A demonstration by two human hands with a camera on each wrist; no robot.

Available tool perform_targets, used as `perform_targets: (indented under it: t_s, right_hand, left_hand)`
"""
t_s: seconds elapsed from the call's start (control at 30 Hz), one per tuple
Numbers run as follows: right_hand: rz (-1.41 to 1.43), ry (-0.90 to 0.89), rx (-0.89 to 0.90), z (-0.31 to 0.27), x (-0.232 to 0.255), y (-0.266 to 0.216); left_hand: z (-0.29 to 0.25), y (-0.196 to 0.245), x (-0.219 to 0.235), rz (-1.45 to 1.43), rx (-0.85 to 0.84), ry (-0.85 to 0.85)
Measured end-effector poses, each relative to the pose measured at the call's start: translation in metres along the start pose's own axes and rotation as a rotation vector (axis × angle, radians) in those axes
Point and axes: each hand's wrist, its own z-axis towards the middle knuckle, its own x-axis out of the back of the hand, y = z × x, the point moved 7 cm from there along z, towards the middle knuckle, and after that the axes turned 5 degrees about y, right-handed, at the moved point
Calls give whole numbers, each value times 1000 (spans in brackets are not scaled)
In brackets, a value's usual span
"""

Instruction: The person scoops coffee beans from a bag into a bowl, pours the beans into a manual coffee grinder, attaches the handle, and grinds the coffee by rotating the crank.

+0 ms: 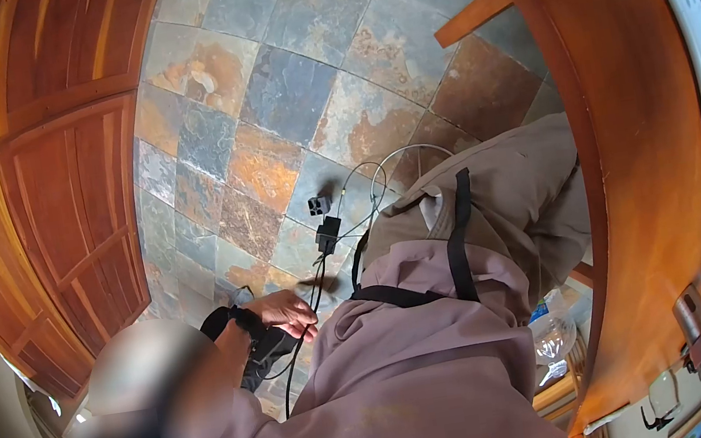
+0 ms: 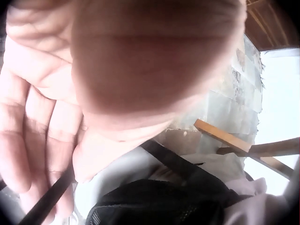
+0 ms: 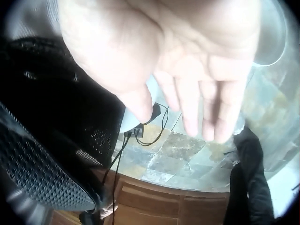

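My left hand (image 2: 70, 93) has its fingers curled around a black strap (image 2: 47, 199) that crosses my palm; this grip is clenched on the strap, with a black mesh bag (image 2: 154, 204) just below it. My right hand (image 3: 178, 56) is released, fingers straight and holding nothing, the mesh bag beside it and a black cable (image 3: 154, 124) dangling beneath, above the slate floor (image 3: 183, 154).

1. You stand on a slate-tile floor (image 1: 288, 93), rough and matt.
2. Beside you, the cabinet doors (image 1: 52, 198) are glossy varnished wood.
3. Your sweatshirt (image 1: 408, 372) is soft matt cloth.
4. The cable (image 1: 299, 361) looks smooth plastic.
5. The bag (image 3: 42, 154) is black mesh fabric.
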Motion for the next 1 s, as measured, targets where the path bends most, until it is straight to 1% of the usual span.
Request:
perform_targets:
  t_s: [0.07,0.13,0.17,0.2,0.3,0.33,0.37,0.4,0.43,0.47,0.5,0.53,0.57,0.6,0.63,0.67,0.7,0.73,0.77,0.8,0.83,0.87,0.9,0.93,0.97,1.0]
  right_hand:
    - [13,-10,4,0,-3,0]
    - [27,-14,11,1,-7,0]
    - [33,-18,11,-1,-9,0]
    - [38,-23,15,0,-10,0]
    - [51,-33,28,2,-13,0]
    - [55,-38,33,3,-14,0]
    - [64,-45,36,2,-17,-1]
    - [74,-52,41,2,-21,0]
    - [84,-53,48,4,-25,0]
    - [92,-51,53,5,-28,0]
    - [98,-51,56,5,-30,0]
    - [100,-54,58,5,-30,0]
    - [101,-59,61,3,-29,-1]
    - [104,-65,64,4,-30,0]
    - [105,-72,66,4,-30,0]
    - [107,-80,66,2,-29,0]
    - [109,-88,68,1,-30,0]
    - [112,-97,72,2,-30,0]
    - [116,-103,76,2,-31,0]
    - [120,-110,79,1,-32,-1]
    - [122,-117,84,2,-31,-1]
    - [125,-122,92,4,-30,-1]
    - [133,-127,97,5,-33,-1]
    - [142,-135,100,4,-35,-1]
    - [148,-142,106,5,-36,-1]
    - [156,-146,111,6,-38,-1]
  left_hand:
    - [1,1,-4,35,33,11]
    - [6,6,-10,222,-7,14]
    - [18,-10,-4,222,-4,12]
    - [15,-50,22,220,-66,110]
    - [-55,-251,145,216,-255,406]
    - [-102,-332,196,213,-319,505]
    - [-165,-413,242,209,-377,603]
    - [-174,-424,253,207,-434,702]
    - [-160,-390,254,414,-397,782]
    - [-125,-368,261,446,-443,790]
    - [-89,-333,265,634,-318,786]
    - [-53,-298,267,742,-227,755]
    - [-10,-271,275,894,-506,810]
    - [32,-241,278,976,-481,807]
    - [64,-197,268,811,-549,741]
    - [105,-163,258,1063,-827,702]
    - [135,-124,247,1001,-719,679]
    - [157,-87,229,773,-665,631]
    - [172,-50,205,867,-749,626]
    - [185,-20,181,928,-789,634]
    - [210,6,166,988,-932,589]
    - [225,35,151,992,-931,593]
    - [235,60,129,1021,-968,588]
    - [233,70,115,1046,-1004,583]
    - [223,79,108,1049,-999,583]
    - [211,85,106,944,-973,572]
